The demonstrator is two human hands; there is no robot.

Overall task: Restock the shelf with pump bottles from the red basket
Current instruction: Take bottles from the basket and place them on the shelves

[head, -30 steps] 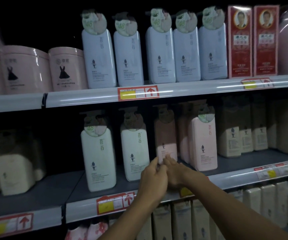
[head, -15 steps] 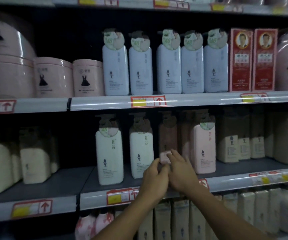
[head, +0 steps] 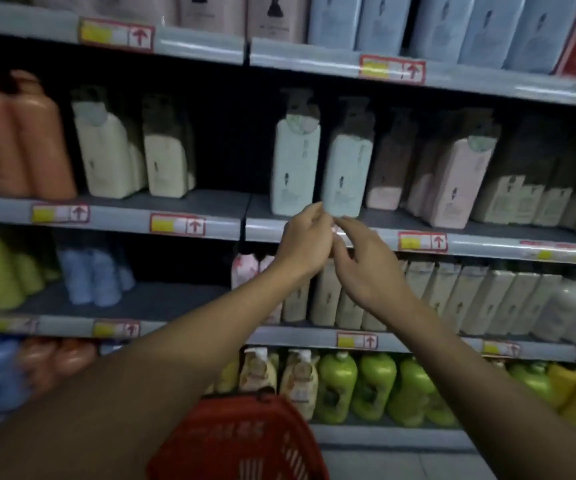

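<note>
Two pale pump bottles (head: 295,168) (head: 347,174) stand at the front of the middle shelf (head: 487,245). A pink pump bottle (head: 383,174) stands further back beside them, and another pink one (head: 453,185) is at the front to its right. My left hand (head: 305,239) and my right hand (head: 366,265) hover together in front of the shelf edge, just below the second pale bottle, touching no bottle. Both hold nothing, fingers loosely spread. The red basket (head: 245,441) sits low in the centre, under my forearms; its contents are hidden.
Cream bottles (head: 106,157) and orange bottles (head: 20,140) fill the left of the same shelf, with a dark gap between them and the pale bottles. Beige bottles (head: 529,199) crowd the right. Lower shelves hold green bottles (head: 373,386) and blue ones (head: 89,271).
My hands came off the pink bottle at the back and drew away to the shelf edge. The view tilted down and the red basket came into sight.
</note>
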